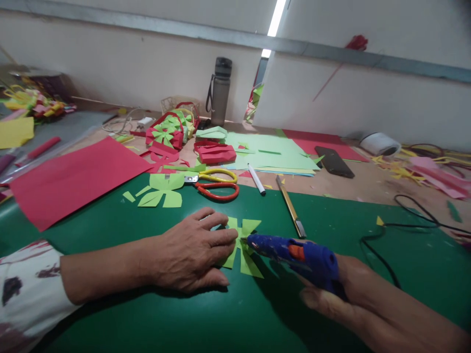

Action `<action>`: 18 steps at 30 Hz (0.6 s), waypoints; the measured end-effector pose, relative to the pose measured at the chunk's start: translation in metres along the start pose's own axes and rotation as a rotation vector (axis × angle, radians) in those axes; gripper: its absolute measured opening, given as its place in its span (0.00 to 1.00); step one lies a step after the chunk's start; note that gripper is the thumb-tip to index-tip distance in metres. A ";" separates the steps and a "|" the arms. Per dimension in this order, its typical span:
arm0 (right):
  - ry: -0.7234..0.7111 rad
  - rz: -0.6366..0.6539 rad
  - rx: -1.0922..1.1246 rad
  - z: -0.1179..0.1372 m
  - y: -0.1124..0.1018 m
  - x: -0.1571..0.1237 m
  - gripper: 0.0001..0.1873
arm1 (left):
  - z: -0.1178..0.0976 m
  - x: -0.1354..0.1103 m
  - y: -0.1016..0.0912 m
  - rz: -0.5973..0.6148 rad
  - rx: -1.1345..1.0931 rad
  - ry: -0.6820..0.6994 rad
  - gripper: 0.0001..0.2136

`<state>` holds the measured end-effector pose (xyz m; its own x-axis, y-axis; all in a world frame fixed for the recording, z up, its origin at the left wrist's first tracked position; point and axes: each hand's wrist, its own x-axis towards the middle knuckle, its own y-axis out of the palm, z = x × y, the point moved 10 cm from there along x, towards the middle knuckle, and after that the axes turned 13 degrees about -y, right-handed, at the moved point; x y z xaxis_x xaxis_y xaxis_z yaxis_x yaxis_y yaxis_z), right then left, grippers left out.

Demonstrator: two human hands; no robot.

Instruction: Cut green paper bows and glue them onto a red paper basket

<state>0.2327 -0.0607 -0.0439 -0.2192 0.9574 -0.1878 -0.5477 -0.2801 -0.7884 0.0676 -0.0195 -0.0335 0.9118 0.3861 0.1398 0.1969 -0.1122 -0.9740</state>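
Note:
My left hand (187, 252) lies flat with its fingers stretched out, pressing on a light-green paper cutout (250, 265) shaped with several petals. Part of the cutout is hidden beneath those fingers. In my right hand (348, 289) is a blue hot glue gun (283, 251), its nozzle at the middle of the cutout; whether the tip touches the paper I cannot tell. Beyond my left hand rests a second green cutout (165, 182), beside scissors (220, 198) with one yellow and one red handle. A yellow utility knife (289, 206) lies past the glue gun.
A green mat (235, 323) covers the front of the table. Red paper (81, 181) lies at left, and a white marker (256, 179) near the scissors. Behind are red paper baskets (217, 153), pale green sheets (272, 147), a phone (334, 162) and a bottle (221, 93). A black cable (382, 260) runs at right.

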 end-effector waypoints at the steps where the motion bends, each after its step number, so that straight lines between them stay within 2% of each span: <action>1: 0.005 0.027 -0.001 -0.001 0.003 0.000 0.26 | 0.000 0.000 -0.001 -0.010 0.000 0.003 0.21; 4: 0.032 0.083 -0.011 -0.001 0.006 0.000 0.25 | -0.001 0.000 -0.002 -0.025 0.004 0.009 0.21; 10: 0.007 0.047 0.006 0.011 0.002 0.001 0.26 | -0.001 0.000 0.000 -0.007 0.002 0.001 0.20; 18: 0.010 0.027 0.009 0.006 -0.001 0.001 0.26 | -0.001 0.000 -0.002 -0.020 0.004 0.006 0.21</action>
<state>0.2280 -0.0602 -0.0398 -0.2254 0.9503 -0.2150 -0.5491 -0.3062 -0.7776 0.0675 -0.0200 -0.0319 0.9098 0.3829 0.1601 0.2136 -0.1011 -0.9717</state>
